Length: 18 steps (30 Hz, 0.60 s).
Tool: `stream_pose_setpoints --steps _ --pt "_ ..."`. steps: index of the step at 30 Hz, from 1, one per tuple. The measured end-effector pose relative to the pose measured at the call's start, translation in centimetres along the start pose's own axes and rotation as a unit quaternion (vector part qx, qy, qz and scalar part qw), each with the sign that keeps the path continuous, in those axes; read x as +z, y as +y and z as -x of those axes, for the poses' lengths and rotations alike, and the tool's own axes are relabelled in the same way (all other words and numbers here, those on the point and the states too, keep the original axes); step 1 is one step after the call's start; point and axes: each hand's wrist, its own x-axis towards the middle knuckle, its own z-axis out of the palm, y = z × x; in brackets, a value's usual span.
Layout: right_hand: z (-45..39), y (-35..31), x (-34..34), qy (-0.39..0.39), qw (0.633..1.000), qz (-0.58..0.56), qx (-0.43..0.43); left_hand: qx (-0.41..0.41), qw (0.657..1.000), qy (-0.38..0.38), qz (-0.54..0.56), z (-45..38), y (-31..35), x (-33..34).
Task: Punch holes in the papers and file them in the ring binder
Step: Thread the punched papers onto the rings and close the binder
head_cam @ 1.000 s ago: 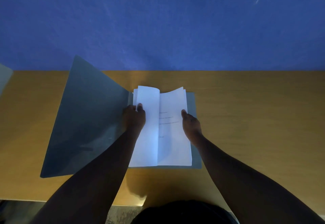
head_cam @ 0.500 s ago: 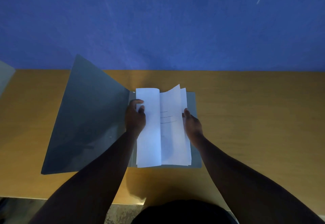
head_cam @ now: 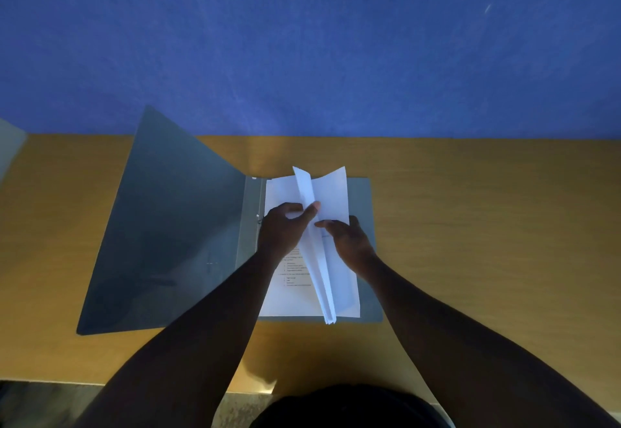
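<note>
A grey ring binder [head_cam: 174, 226] lies open on the wooden table [head_cam: 487, 226], its front cover tilted up to the left. White papers [head_cam: 339, 199] sit on its right half. A bundle of sheets [head_cam: 322, 286] stands nearly on edge above a printed page [head_cam: 292, 280]. My left hand [head_cam: 285, 229] pinches the upright sheets near their middle between thumb and fingers. My right hand [head_cam: 349, 243] rests against the sheets from the right, fingers relaxed on the paper. No hole punch is in view.
A blue wall [head_cam: 302, 41] rises right behind the table. A pale grey object [head_cam: 10, 145] shows at the far left edge. The table's near edge [head_cam: 50, 382] runs along the bottom left.
The sheets my left hand held flat at the left have swung up and rightward to stand on edge, uncovering a printed page. Both hands moved closer together at the middle.
</note>
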Motion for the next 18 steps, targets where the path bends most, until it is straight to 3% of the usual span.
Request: stream_pose_setpoints --steps 7,18 --pt "-0.3 1.2 -0.5 0.048 0.987 0.121 -0.095 -0.007 0.998 0.049 -0.026 -0.7 -0.7 -0.8" --pt "-0.7 1.7 -1.0 0.219 0.974 0.05 0.012 -0.082 0.98 0.157 -0.094 -1.7 -3.3 -5.7"
